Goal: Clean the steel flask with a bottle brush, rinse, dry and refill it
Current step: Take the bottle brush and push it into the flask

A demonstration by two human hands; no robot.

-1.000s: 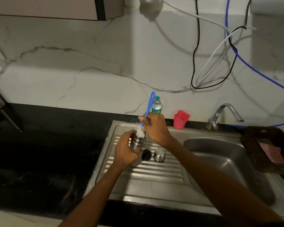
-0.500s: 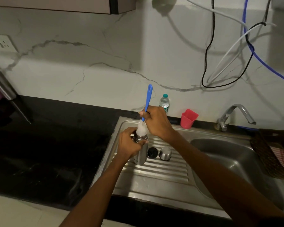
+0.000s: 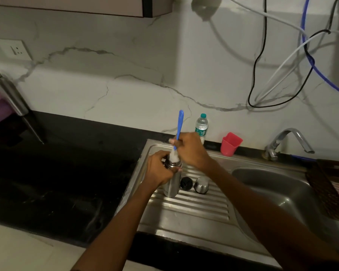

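**Scrubbing the flask: tipping and splashing risks**

Standing upright on the ribbed drainboard (image 3: pixel 194 208), the flask (image 3: pixel 171 184); left hand (image 3: pixel 158 170) clamped around its neck. Right hand (image 3: pixel 191 150) pinching the blue brush (image 3: pixel 179 127) handle, white head half sunk in the mouth. Risking a tip on the ridges if pushed off-axis; flicking water if yanked out fast; knocking the stopper (image 3: pixel 186 183) and cup (image 3: pixel 202 184) just beside. Hiding the flask's inside and the rim beneath fingers; dimness blurring details.
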